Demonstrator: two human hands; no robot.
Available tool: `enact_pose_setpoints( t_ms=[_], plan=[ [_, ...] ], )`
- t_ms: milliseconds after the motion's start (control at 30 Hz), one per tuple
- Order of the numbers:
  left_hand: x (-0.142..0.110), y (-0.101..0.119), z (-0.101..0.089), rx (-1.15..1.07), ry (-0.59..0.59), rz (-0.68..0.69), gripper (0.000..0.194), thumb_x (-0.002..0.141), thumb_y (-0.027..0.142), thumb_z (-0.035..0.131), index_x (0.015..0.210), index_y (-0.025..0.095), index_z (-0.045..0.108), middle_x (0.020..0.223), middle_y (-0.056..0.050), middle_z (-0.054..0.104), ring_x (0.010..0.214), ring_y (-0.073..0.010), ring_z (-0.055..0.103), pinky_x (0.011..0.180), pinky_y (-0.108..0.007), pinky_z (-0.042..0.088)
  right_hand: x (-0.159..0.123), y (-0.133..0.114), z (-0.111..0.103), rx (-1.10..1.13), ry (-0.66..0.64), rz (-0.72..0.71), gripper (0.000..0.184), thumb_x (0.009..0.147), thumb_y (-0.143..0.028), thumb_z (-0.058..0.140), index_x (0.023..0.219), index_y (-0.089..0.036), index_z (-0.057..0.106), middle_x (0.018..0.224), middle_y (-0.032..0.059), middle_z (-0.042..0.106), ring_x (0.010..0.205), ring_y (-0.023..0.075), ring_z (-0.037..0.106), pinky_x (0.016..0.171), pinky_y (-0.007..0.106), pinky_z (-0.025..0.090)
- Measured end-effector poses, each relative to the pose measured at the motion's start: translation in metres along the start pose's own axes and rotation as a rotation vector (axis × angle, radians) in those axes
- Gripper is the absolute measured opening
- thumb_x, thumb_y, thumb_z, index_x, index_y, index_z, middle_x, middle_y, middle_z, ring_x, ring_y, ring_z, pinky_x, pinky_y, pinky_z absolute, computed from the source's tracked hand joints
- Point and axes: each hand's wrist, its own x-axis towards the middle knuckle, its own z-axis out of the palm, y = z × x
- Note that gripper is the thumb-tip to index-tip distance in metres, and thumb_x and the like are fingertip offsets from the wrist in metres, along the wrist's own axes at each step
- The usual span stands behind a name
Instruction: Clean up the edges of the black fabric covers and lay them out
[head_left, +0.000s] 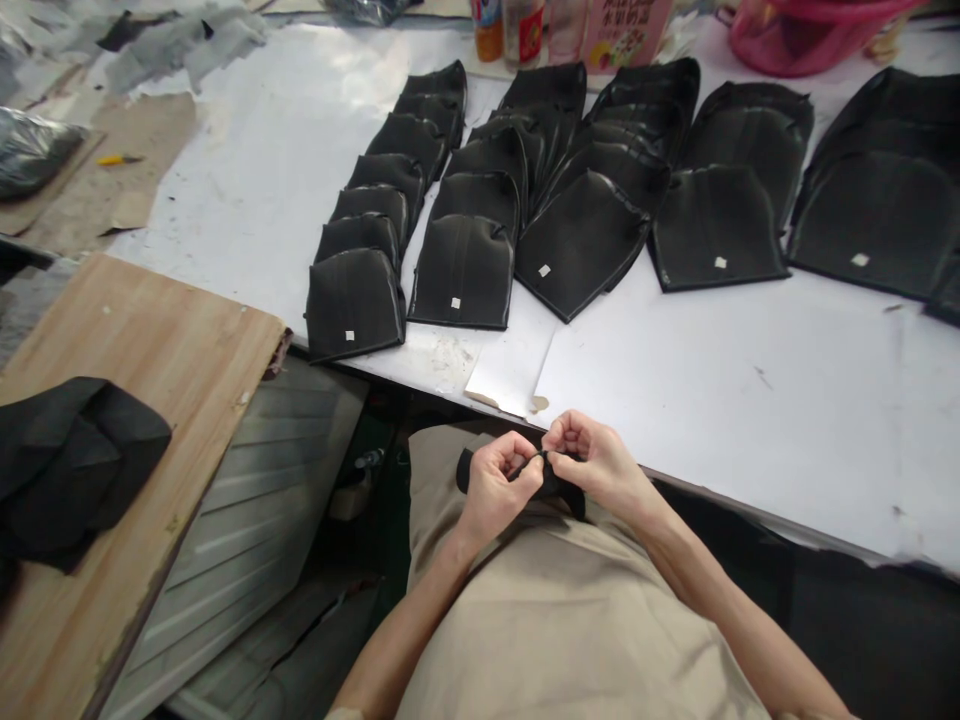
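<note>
Over my lap, just in front of the table edge, my left hand (504, 482) and my right hand (592, 462) meet with fingertips close together. Both pinch a black piece of material (555, 486), which hangs partly hidden beneath the fingers. Its full shape cannot be made out. Beyond the hands, black sewn pieces lie in overlapping rows on the white tabletop. The front ones, such as the left black piece (356, 295) and the middle black piece (463, 265), each bear a small white square near the lower edge.
At left, a wooden board (150, 350) carries black fabric (79, 460). A yellow-handled tool (118, 160) lies farther back on brown paper. Bottles (523, 32) and a pink basket (802, 35) stand at the back. The white table's (750, 400) front edge runs before my lap.
</note>
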Motion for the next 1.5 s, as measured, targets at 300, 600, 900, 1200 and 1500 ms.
enact_pose_setpoints(
  t_ms=[300,600,900,1200,1500],
  plan=[
    [0.003,-0.006,-0.002,-0.051,-0.009,-0.016,0.021,0.083,0.028,0.061,0.067,0.017,0.051,0.056,0.006,0.037,0.051,-0.0076,0.030,0.047,-0.021,0.023,-0.005,0.001,-0.012,-0.008,-0.127,-0.014,0.012,0.092,-0.027,0.054,0.097,-0.018,0.061,0.086,0.0015,0.059,0.078,0.0143,0.055,0.071,0.026,0.044],
    [0.003,-0.008,-0.001,-0.061,-0.031,0.010,0.019,0.083,0.026,0.061,0.068,0.016,0.052,0.057,0.006,0.039,0.052,-0.0073,0.031,0.048,-0.021,0.023,-0.010,0.000,-0.021,-0.181,-0.228,-0.135,0.011,0.085,-0.024,0.071,0.092,-0.020,0.062,0.096,0.0026,0.063,0.091,0.0189,0.058,0.083,0.029,0.045],
    [0.002,-0.007,-0.012,-0.100,-0.187,0.033,0.017,0.081,0.027,0.068,0.079,0.016,0.056,0.066,0.004,0.049,0.058,-0.0078,0.042,0.055,-0.019,0.034,-0.011,0.004,-0.015,-0.152,-0.141,-0.167,0.009,0.093,-0.024,0.060,0.086,-0.020,0.058,0.092,0.0028,0.062,0.086,0.0178,0.056,0.080,0.029,0.043],
    [0.006,-0.009,-0.016,-0.072,-0.211,0.088,0.022,0.084,0.036,0.071,0.083,0.015,0.064,0.075,0.001,0.057,0.068,-0.0108,0.050,0.063,-0.022,0.040,-0.008,0.006,-0.012,-0.068,-0.114,-0.111,0.013,0.092,-0.029,0.061,0.084,-0.020,0.057,0.090,0.0030,0.061,0.085,0.0176,0.056,0.078,0.028,0.043],
    [0.009,-0.003,-0.023,-0.187,-0.266,0.014,0.026,0.083,0.035,0.072,0.074,0.014,0.060,0.070,0.002,0.049,0.066,-0.0096,0.041,0.061,-0.022,0.034,-0.007,0.005,-0.007,0.007,-0.065,-0.063,0.018,0.085,-0.029,0.070,0.077,-0.019,0.058,0.088,0.0028,0.063,0.083,0.0167,0.057,0.076,0.028,0.044]
  ],
)
